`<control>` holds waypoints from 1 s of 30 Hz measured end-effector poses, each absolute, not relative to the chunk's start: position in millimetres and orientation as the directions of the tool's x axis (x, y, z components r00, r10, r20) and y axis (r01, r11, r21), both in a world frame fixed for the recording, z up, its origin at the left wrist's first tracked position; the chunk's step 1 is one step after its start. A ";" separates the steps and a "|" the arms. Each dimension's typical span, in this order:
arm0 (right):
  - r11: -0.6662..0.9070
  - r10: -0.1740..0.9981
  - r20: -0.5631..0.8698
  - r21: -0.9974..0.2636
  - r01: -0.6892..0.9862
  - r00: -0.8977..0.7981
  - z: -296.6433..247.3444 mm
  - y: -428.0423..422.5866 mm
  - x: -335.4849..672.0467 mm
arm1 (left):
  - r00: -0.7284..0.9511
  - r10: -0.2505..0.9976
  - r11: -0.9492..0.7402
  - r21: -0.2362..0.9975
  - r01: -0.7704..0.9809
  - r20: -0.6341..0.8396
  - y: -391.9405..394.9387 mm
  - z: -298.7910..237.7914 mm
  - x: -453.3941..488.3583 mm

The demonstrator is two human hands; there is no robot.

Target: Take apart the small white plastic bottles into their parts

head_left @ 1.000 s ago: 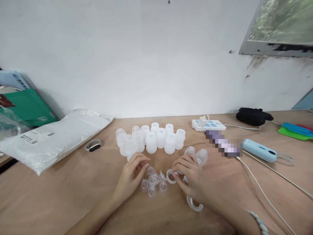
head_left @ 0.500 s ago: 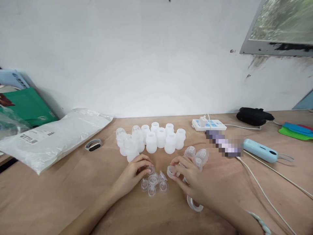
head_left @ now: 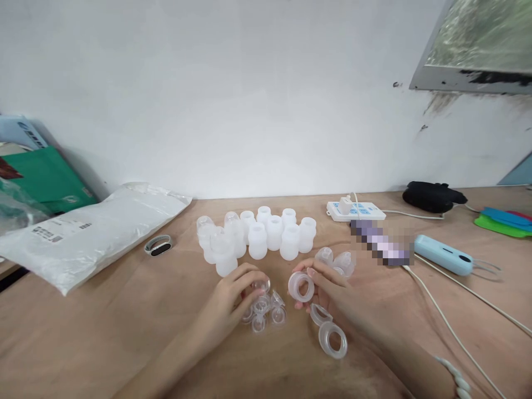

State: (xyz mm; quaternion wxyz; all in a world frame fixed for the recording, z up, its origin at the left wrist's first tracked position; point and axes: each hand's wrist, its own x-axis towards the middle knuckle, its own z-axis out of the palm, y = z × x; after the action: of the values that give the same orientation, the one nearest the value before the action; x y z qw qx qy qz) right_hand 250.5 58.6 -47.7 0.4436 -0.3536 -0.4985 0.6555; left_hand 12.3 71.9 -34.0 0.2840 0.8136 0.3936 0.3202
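My left hand [head_left: 239,291] pinches a clear bottle nipple [head_left: 261,285] between thumb and fingertips. Just below it lies a small cluster of more clear nipples [head_left: 258,322] on the table. In my right hand [head_left: 326,285] is a translucent screw ring [head_left: 301,286], its round opening turned toward me. Two similar rings [head_left: 332,339] rest on the table below that hand. Behind my right fingers are clear dome caps [head_left: 344,262], partly covered. Several white bottles [head_left: 257,241] stand upright farther back; the ones at the left carry clear dome caps [head_left: 221,238].
At the left are a white plastic parcel [head_left: 100,227], a green folder [head_left: 50,177] and a wristband [head_left: 158,245]. Rightward lie a power strip [head_left: 356,210], a blurred phone [head_left: 380,243], a light blue device [head_left: 443,255], cables and a black pouch [head_left: 434,197].
My right hand has turned the ring so its opening faces me, uncovering the rings below. The left hand has lifted the nipple slightly and moved a little right.
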 end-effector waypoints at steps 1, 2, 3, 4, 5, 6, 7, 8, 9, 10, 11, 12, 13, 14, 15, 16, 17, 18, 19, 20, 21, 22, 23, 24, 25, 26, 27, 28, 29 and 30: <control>-0.092 0.937 -0.015 -0.974 -0.207 -0.349 -47.5 57.5 248.9 | 0.472 0.831 -0.515 0.727 0.454 0.294 69.3 -33.4 15.0; -0.064 0.942 0.002 -0.981 -0.184 -0.337 -46.8 55.7 246.7 | 0.459 0.840 -0.500 0.740 0.450 0.289 66.7 -32.8 17.7; -0.027 0.945 0.028 -0.986 -0.163 -0.327 -45.6 53.3 244.1 | 0.446 0.849 -0.485 0.753 0.444 0.284 64.1 -32.3 20.4; 0.011 0.946 0.057 -0.989 -0.146 -0.320 -44.2 50.5 241.2 | 0.433 0.858 -0.469 0.766 0.440 0.277 61.6 -31.9 23.1; 0.052 0.944 0.092 -0.990 -0.134 -0.316 -42.9 47.4 238.1 | 0.423 0.866 -0.452 0.778 0.436 0.266 59.2 -31.7 25.7; 0.093 0.941 0.126 -0.989 -0.118 -0.314 -41.7 44.2 235.2 | 0.415 0.874 -0.433 0.792 0.430 0.253 57.1 -31.6 28.1; 0.135 0.936 0.158 -0.986 -0.093 -0.314 -40.8 41.3 232.4 | 0.407 0.882 -0.411 0.810 0.418 0.237 55.2 -31.6 30.4; 0.181 0.931 0.191 -0.982 -0.061 -0.311 -40.3 38.8 230.1 | 0.398 0.891 -0.384 0.833 0.398 0.220 53.7 -31.6 32.5; 0.226 0.926 0.222 -0.974 -0.023 -0.304 -40.1 36.9 228.2 | 0.387 0.899 -0.354 0.859 0.369 0.204 52.4 -31.7 34.4; 0.262 0.923 0.246 -0.965 0.014 -0.297 -40.1 35.5 226.8 | 0.376 0.906 -0.327 0.884 0.335 0.193 51.4 -31.8 36.0; 0.286 0.920 0.262 -0.957 0.043 -0.293 -40.4 34.6 225.7 | 0.368 0.911 -0.305 0.903 0.302 0.185 50.4 -31.6 37.4; 0.298 0.919 0.269 -0.952 0.063 -0.288 -40.7 34.2 225.1 | 0.364 0.914 -0.288 0.918 0.273 0.178 49.4 -31.1 38.6; 0.306 0.919 0.275 -0.949 0.073 -0.282 -40.8 34.0 224.8 | 0.365 0.915 -0.274 0.930 0.244 0.174 48.4 -30.4 39.5; 0.310 0.921 0.277 -0.947 0.084 -0.274 -40.9 33.9 224.7 | 0.373 0.913 -0.261 0.940 0.219 0.167 47.2 -29.4 40.2; 0.322 0.921 0.287 -0.941 0.100 -0.265 -40.7 33.8 224.7 | 0.387 0.909 -0.244 0.950 0.194 0.154 45.9 -28.2 40.6; 0.343 0.918 0.305 -0.931 0.123 -0.253 -40.4 33.5 224.8 | 0.403 0.904 -0.223 0.961 0.165 0.141 44.6 -27.1 40.8; 0.370 0.914 0.329 -0.916 0.155 -0.237 -40.0 33.2 224.9 | 0.414 0.901 -0.199 0.971 0.135 0.127 43.3 -26.2 40.8; 0.401 0.907 0.359 -0.896 0.190 -0.221 -39.6 32.7 225.0 | 0.422 0.900 -0.174 0.979 0.109 0.113 42.2 -25.7 40.7; 0.430 0.898 0.388 -0.875 0.222 -0.209 -39.4 32.1 224.9 | 0.428 0.898 -0.149 0.985 0.084 0.100 41.3 -25.8 40.6; 0.450 0.890 0.411 -0.858 0.246 -0.197 -39.4 31.6 224.7 | 0.435 0.896 -0.125 0.990 0.059 0.087 40.7 -26.5 40.5; 0.455 0.889 0.418 -0.852 0.259 -0.187 -39.6 31.0 224.5 | 0.441 0.894 -0.098 0.995 0.032 0.074 40.5 -27.8 40.6; 0.439 0.897 0.404 -0.861 0.257 -0.180 -40.1 30.5 224.4 | 0.449 0.892 -0.069 0.998 0.005 0.060 40.5 -29.6 40.7; 0.414 0.908 0.379 -0.878 0.242 -0.177 -40.7 30.1 224.4 | 0.458 0.888 -0.040 0.999 -0.017 0.043 40.9 -31.5 40.9; 0.380 0.921 0.346 -0.898 0.220 -0.179 -41.4 29.7 224.6 | 0.462 0.886 -0.015 0.999 -0.036 0.030 41.4 -33.3 41.2; 0.348 0.931 0.313 -0.914 0.207 -0.186 -41.8 29.4 225.3 | 0.459 0.888 0.006 0.999 -0.051 0.018 42.1 -34.7 41.3; 0.332 0.936 0.293 -0.919 0.215 -0.194 -41.8 29.0 226.2 | 0.452 0.892 0.025 0.998 -0.058 0.004 42.9 -35.7 41.4; 0.336 0.936 0.292 -0.909 0.246 -0.196 -41.3 28.5 227.5 | 0.442 0.897 0.041 0.997 -0.061 -0.010 43.8 -36.0 41.2; 0.359 0.930 0.315 -0.886 0.294 -0.187 -40.1 27.9 229.1 | 0.435 0.900 0.056 0.996 -0.062 -0.023 44.6 -35.7 40.9; 0.394 0.919 0.353 -0.850 0.349 -0.177 -38.4 27.2 230.6 | 0.430 0.902 0.071 0.995 -0.065 -0.036 45.3 -35.1 40.4; 0.441 0.897 0.407 -0.803 0.401 -0.171 -36.4 26.6 232.2 | 0.426 0.903 0.083 0.994 -0.070 -0.045 45.8 -34.4 39.8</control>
State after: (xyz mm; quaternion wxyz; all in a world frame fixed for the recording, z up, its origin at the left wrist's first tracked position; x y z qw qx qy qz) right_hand 232.2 26.6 -36.4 0.4570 -0.4537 -0.7152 0.2717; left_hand 39.8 45.8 -34.4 0.6339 0.5580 0.3736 0.3837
